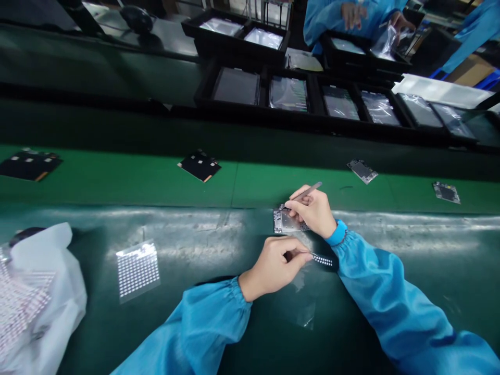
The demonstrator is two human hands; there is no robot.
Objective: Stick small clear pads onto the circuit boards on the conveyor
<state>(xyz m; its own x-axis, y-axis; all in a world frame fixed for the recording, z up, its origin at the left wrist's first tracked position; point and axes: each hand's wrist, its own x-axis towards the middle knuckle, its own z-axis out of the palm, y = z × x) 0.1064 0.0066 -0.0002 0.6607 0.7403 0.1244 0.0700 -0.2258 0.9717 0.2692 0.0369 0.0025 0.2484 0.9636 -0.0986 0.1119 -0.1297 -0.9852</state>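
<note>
My right hand [315,212] is closed around a pair of tweezers [308,191], its tips pointing down at a circuit board [288,221] on the dark green mat. The fingers partly cover the board's right side. Just below, my left hand [275,265] pinches the end of a narrow strip of white round stickers [323,260], which sticks out to the right. Whether the tweezer tips touch the board I cannot tell. To the left lies a clear sheet of white dot stickers [138,270], flat on the mat.
Beyond the mat runs a green belt [258,182] carrying dark panels [199,165] and small circuit boards [362,171]. Black trays [312,117] with bagged flat parts stand behind it. A white bag [64,291] sits at left. Across, a co-worker's hands [353,14] handle clear film.
</note>
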